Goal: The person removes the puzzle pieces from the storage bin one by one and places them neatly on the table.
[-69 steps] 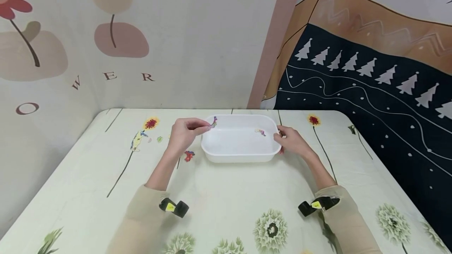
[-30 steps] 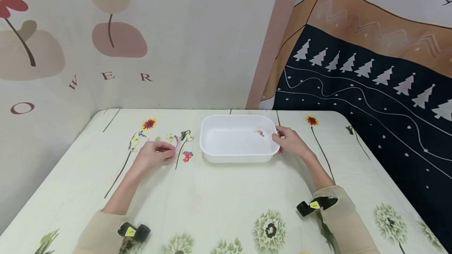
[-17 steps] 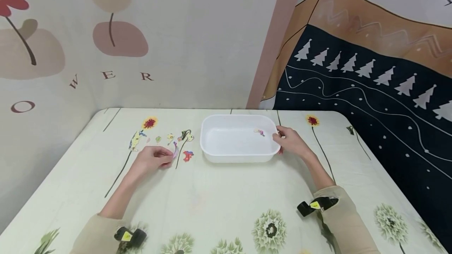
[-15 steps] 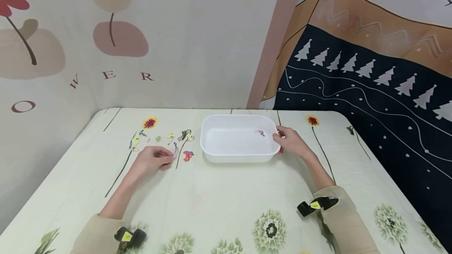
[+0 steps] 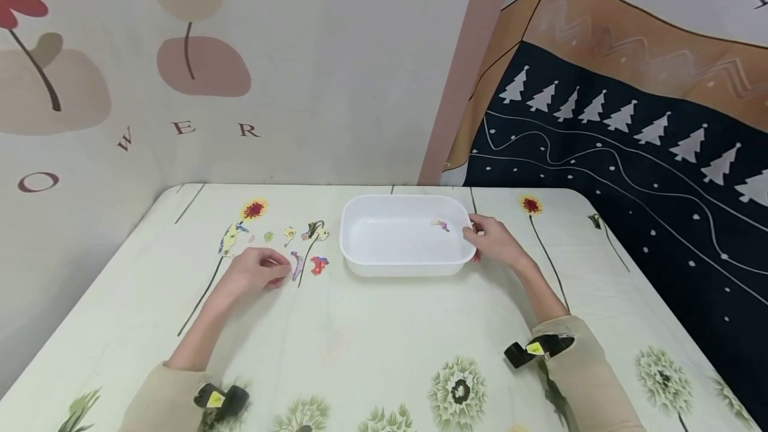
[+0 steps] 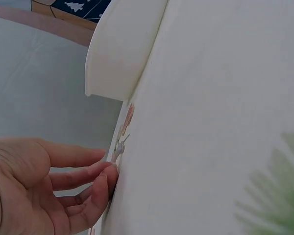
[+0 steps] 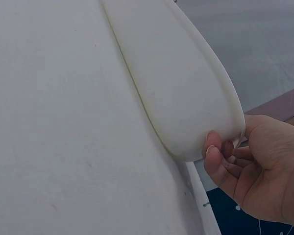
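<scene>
My left hand (image 5: 255, 271) is low over the left of the table, its fingers loosely bent. Just off its fingertips lies a small flat purple piece (image 5: 297, 265), cut-out in shape; the left wrist view shows the thumb apart from the fingers. With my right hand (image 5: 498, 240) I grip the right end of a white plastic tub (image 5: 408, 269), thumb at the rim and fingers against the outer wall (image 7: 186, 98). Inside the tub is a small pink-and-purple piece (image 5: 441, 225). A red piece (image 5: 319, 265) lies between the purple one and the tub.
Further flat pieces lie behind my left hand: a yellow-and-blue one (image 5: 231, 239), a green one (image 5: 268, 237) and a small yellow one (image 5: 289, 235). The flower-print tablecloth (image 5: 384, 325) has printed stems and blooms. A pale wall (image 5: 336, 85) stands behind the table.
My left hand has carried the purple piece from over the tub's left rim to the table on the left, lowered it and let go. My right hand stays on the tub.
</scene>
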`<state>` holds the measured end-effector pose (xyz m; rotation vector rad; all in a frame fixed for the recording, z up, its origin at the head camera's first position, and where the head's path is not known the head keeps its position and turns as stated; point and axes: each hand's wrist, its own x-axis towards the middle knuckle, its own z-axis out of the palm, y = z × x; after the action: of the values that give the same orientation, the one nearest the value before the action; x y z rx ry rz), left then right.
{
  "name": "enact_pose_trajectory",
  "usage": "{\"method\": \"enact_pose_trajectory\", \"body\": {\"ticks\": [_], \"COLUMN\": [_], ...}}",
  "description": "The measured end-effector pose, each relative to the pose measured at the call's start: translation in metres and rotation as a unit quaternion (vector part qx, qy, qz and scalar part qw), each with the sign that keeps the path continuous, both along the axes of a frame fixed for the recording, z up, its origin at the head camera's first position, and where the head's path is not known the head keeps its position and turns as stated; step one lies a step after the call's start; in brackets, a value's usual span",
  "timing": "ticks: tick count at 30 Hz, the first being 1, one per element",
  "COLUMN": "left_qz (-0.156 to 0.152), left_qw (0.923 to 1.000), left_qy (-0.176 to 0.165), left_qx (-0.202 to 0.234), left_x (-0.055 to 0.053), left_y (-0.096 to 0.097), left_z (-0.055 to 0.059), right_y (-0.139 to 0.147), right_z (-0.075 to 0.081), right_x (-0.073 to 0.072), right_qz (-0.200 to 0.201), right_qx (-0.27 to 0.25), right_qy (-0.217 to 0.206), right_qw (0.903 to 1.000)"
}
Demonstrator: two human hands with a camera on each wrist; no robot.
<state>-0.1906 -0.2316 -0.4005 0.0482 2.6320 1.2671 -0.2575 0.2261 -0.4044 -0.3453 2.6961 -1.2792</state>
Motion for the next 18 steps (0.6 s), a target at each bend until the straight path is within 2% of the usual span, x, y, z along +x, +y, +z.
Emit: {"method": "enact_pose_trajectory", "body": {"ticks": [5, 8, 18], "left_qz": [0.009, 0.016, 0.02], "left_qw": [0.9998, 0.9992, 0.9904], "left_qy": [0.017, 0.035, 0.088], "left_qx": [-0.003, 0.009, 0.105], "left_x": [-0.001, -0.002, -0.008], "left_y": [0.0, 0.001, 0.014], "left_z": [0.004, 0.005, 0.015], "right_y": [0.0, 0.0, -0.002], "right_z": [0.001, 0.002, 0.003], "right_x": [0.0, 0.001, 0.001], "right_qz": [-0.002, -0.007, -0.008], "right_qx": [0.003, 0.01, 0.014], "right_qy": [0.0, -0.002, -0.001], "right_qw": [1.0, 0.9999, 0.9999]}}
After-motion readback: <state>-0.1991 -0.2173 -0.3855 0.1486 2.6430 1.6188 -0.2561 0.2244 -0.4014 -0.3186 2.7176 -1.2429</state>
